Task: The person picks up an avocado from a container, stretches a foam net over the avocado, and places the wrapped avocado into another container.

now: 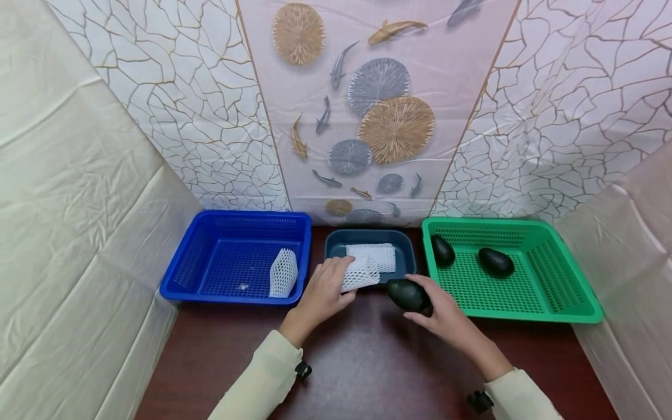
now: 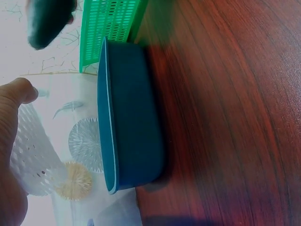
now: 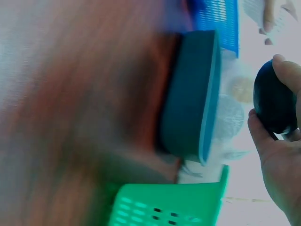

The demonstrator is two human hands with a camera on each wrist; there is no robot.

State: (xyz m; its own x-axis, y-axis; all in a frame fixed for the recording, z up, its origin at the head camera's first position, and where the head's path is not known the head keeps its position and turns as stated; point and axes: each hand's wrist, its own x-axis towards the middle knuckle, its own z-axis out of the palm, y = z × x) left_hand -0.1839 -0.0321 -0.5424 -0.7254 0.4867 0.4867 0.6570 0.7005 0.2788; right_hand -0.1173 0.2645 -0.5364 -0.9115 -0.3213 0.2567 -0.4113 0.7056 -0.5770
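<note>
A white foam net sleeve [image 1: 360, 275] is gripped between the thumb and fingers of my left hand [image 1: 326, 289], above the near edge of a small dark teal tray [image 1: 332, 240]. More white foam netting [image 1: 385, 256] lies in that tray. My right hand [image 1: 441, 306] holds a dark green avocado [image 1: 406, 294] by its thicker end, with the narrow end toward the sleeve. In the left wrist view the held sleeve [image 2: 35, 150] hangs beside my thumb. The right wrist view has the avocado [image 3: 273, 99] between thumb and fingers. Sleeve and avocado are apart.
At the left, a blue basket [image 1: 181, 262] holds an upright piece covered in white netting [image 1: 284, 273]. A green basket [image 1: 572, 280] at the right contains two avocados [image 1: 496, 262]. Brown wood-grain table [image 1: 362, 361] lies in front, with a patterned cloth wall [image 1: 367, 128] behind.
</note>
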